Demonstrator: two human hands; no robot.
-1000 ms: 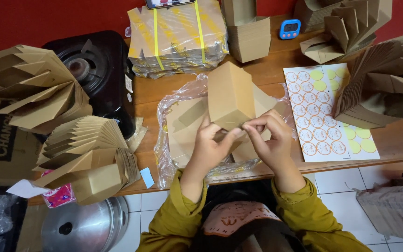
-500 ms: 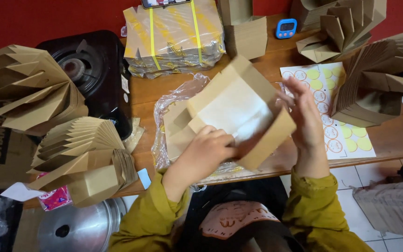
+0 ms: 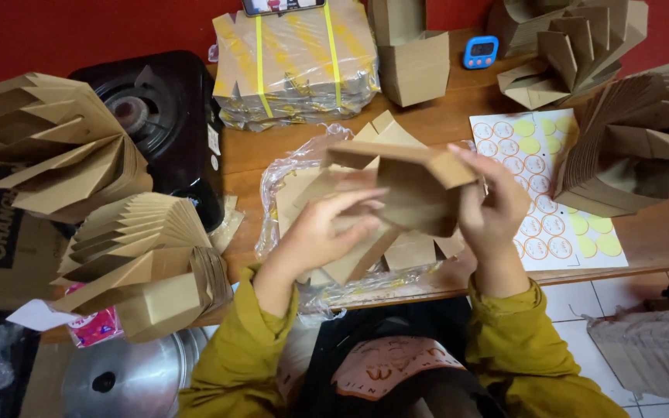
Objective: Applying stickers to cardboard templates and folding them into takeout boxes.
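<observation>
Both my hands hold one brown cardboard box (image 3: 408, 182), opened into shape, above the wooden table (image 3: 660, 232). My left hand (image 3: 327, 228) presses on its near left side with fingers spread. My right hand (image 3: 493, 205) grips its right wall. Beneath the box lies a clear plastic bag (image 3: 288, 182) with several flat brown box blanks (image 3: 350, 263) in it. Both sleeves are mustard yellow.
A strapped bundle of flat blanks (image 3: 296, 58) and an upright folded box (image 3: 416, 66) stand at the back. A round-sticker sheet (image 3: 555, 197) lies right. Nested folded boxes fan out at left (image 3: 129, 240) and right (image 3: 629, 139). A black gas stove (image 3: 152, 116), a blue timer (image 3: 480, 52).
The flat folded blank has been spread open into a box shape and turned on its side. My right hand moved from its front to its right wall.
</observation>
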